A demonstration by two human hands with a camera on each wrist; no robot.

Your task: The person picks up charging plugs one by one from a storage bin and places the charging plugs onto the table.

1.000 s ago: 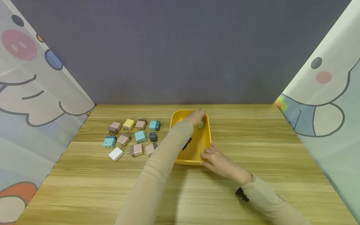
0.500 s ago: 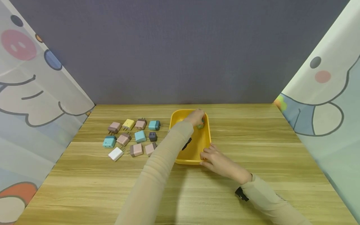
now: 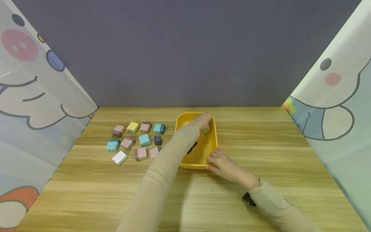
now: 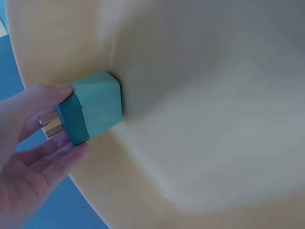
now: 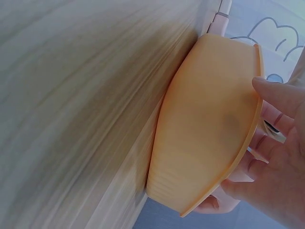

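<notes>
A teal two-tone charger plug (image 4: 100, 105) with metal prongs lies against the inside of the yellow plastic bin (image 3: 193, 166), in its far right corner. My left hand (image 3: 202, 120) reaches into the bin and pinches the plug at its darker, pronged end, thumb on one side and fingers on the other. In the head view the hand mostly covers the plug. At the near right corner, my right hand (image 3: 221, 164) grips the bin's rim; in the right wrist view the thumb is on the outer side and fingers curl over the edge.
Left of the bin, several charger plugs lie in loose rows: a yellow one (image 3: 132, 127), a white one (image 3: 119, 158), a small dark one (image 3: 157, 140), teal and pink ones (image 3: 140, 154). My left forearm partly hides one pink plug (image 3: 155, 152). A grey panel (image 3: 185, 54) stands behind the table.
</notes>
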